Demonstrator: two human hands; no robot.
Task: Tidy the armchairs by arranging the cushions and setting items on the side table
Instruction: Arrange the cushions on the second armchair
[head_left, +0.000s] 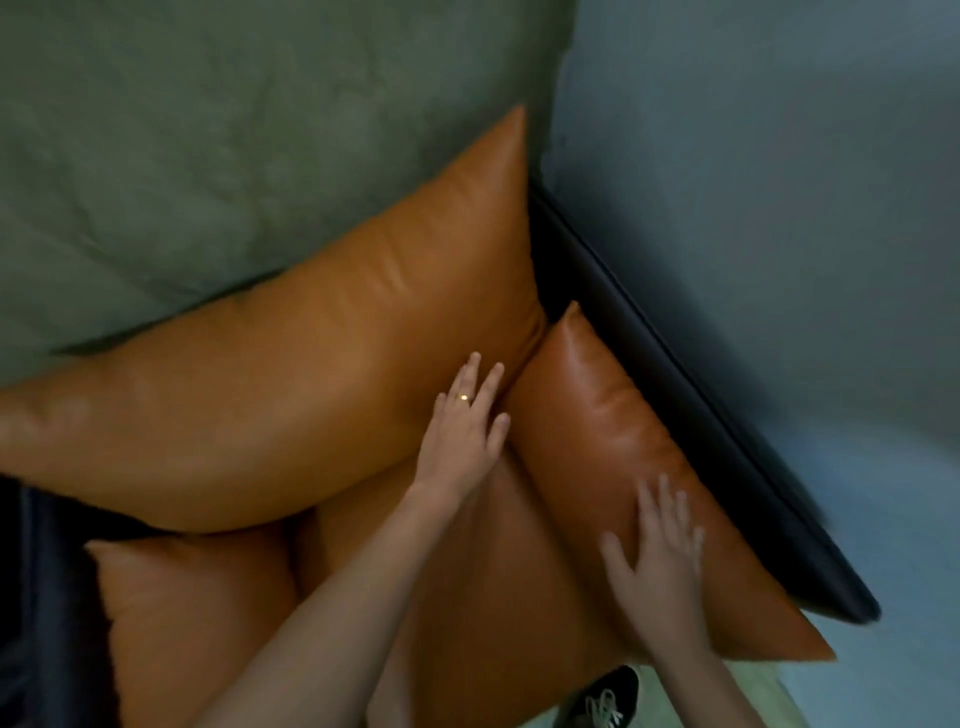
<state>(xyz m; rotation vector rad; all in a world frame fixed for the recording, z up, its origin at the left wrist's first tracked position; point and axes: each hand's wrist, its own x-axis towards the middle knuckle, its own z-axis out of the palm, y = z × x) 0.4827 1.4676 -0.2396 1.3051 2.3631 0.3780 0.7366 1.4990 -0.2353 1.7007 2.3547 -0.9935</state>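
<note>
both hands are flat with straight fingers, gripping nothing. left hand (460, 436) presses the big back cushion (291, 384) right at the corner where it meets the side cushion (597, 405), and right hand (657, 566) lies flat on that one, which leans against the dark armchair frame (675, 374). guessing it's to wedge them snug.

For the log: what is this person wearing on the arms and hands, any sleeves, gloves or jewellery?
No sleeves, gloves or watch show; the skin is uncovered as far as the frame reaches. The left hand has a gold ring on one finger. The right hand shows no ring, though it is somewhat blurred.
</note>
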